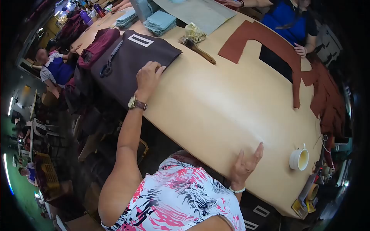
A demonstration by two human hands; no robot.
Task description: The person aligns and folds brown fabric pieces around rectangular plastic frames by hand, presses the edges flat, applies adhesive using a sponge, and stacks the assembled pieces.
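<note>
Near the table's left side lies a dark grey fabric piece [127, 69] with a white rectangular frame [140, 40] on it. At its right edge, my left hand [148, 80] has its fingers curled down and closed on the fabric. A pair of scissors [110, 59] rests on the same piece, left of that hand. My right hand [246, 166] is held over the near edge of the table [208, 107], fingers stretched out and holding nothing. To its right stands a white mug [298, 159] with something yellowish inside.
A brush [198, 50] lies beside a crumpled clear bag [195, 33]. Behind are stacks of light-blue cloth [161, 23] and a grey sheet [196, 13]. A rust-brown fabric piece [246, 34] lies far right, by a co-worker in blue [283, 25]. Maroon cloth [98, 46] bunches at left.
</note>
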